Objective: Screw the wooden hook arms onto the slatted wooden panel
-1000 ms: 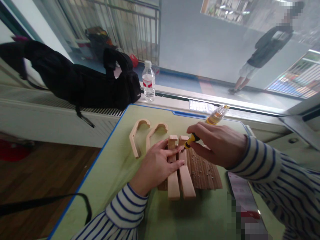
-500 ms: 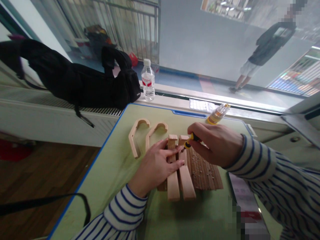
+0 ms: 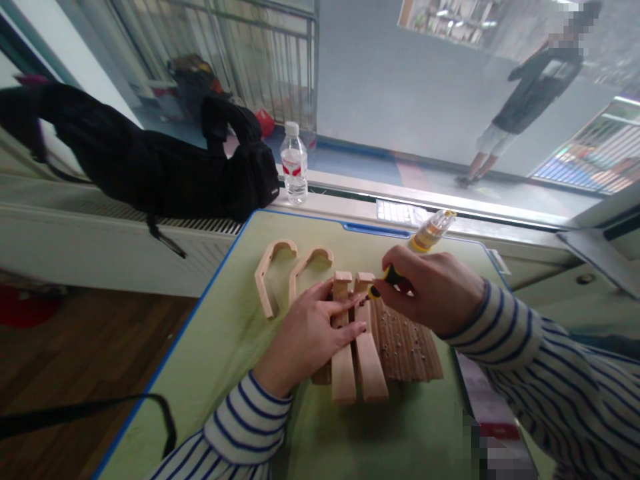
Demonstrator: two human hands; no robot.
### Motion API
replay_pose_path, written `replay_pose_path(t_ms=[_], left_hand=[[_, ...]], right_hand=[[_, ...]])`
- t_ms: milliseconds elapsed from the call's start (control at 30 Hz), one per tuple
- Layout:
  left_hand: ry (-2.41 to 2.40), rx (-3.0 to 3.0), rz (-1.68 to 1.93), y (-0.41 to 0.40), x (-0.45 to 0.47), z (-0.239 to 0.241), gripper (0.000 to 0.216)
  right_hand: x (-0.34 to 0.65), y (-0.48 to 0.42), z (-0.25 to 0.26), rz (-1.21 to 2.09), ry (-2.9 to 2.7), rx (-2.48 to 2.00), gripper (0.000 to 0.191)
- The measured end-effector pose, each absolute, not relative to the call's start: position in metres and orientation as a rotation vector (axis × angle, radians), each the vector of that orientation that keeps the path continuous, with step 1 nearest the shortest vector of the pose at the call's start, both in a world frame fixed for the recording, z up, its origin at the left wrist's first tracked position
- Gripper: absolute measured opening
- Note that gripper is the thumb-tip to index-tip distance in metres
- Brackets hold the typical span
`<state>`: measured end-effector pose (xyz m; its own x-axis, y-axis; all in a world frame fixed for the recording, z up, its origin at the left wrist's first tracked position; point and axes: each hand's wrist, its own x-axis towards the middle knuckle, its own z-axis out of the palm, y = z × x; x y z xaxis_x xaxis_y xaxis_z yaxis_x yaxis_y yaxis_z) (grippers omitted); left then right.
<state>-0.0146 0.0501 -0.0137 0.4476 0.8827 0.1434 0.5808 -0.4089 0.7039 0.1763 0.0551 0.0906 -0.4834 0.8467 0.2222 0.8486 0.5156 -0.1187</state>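
My L hand (image 3: pixel 306 328) & R hand (image 3: pixel 434 293) are bare to the wrist. Long slvs on both arms, off-white w/ narrow navy stripes, approx. evenly spaced. At L cuff (image 3: pixel 250 415) & R cuff (image 3: pixel 504 325) stripes ring the wrist. Further up, L sleeve (image 3: pixel 196 459) & R sleeve (image 3: pixel 575 373) have stripes at a diff. angle; R fabric's loose w/ soft creases.
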Motion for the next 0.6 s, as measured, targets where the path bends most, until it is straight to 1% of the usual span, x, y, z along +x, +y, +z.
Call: replay_pose_path(t_ms=[133,267,400,600], left_hand=[[1.248,2.135,0.692,0.051,-0.015,-0.014,0.044],[1.251,2.153,0.69,0.051,-0.014,-0.011,0.043],[1.24,2.154,0.685,0.051,-0.014,-0.011,0.042],[1.234,2.143,0.683,0.051,-0.014,-0.011,0.042]], right_hand=[[0.174,0.057,0.092,0.184,-2.532,-1.392,0.03],[0.169,0.055,0.097,0.303,-2.585,-1.341,0.024],[0.168,0.051,0.103,0.313,-2.617,-1.336,0.024],[0.169,0.054,0.103,0.229,-2.628,-1.313,0.018]])
